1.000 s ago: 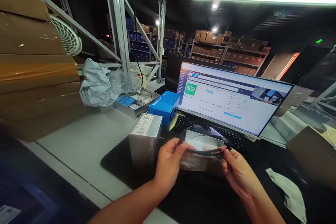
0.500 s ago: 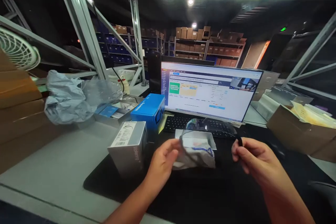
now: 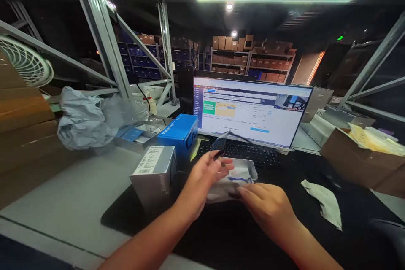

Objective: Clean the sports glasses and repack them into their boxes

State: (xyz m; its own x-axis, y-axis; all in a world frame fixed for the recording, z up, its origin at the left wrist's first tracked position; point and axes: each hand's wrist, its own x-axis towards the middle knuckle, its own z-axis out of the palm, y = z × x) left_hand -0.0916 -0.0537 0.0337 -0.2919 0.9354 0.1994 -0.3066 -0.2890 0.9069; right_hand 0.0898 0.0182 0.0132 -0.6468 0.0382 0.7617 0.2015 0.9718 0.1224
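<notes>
Left hand (image 3: pixel 204 175) pinching the thin dark-framed, clear-lensed glasses (image 3: pixel 220 140) up above the pale grey cloth pouch (image 3: pixel 220 193); right hand (image 3: pixel 267 200) curled against that pouch, grip hard to tell — glasses look light, fragile, best held by the frame, off the lens

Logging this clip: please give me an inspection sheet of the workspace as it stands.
Surface: black mat on a grey table.
Work items: glasses, held up near a pale drawstring pouch; small white box partly behind the pouch.
Clutter: grey box, blue box, crumpled plastic bag, pale scrap.
Hands: left hand holds the glasses; right hand touches the pouch, grip unclear.
Cables: dark cord near the metal frame.
Surroundings: lit monitor, keyboard, stocked shelves, fan.
</notes>
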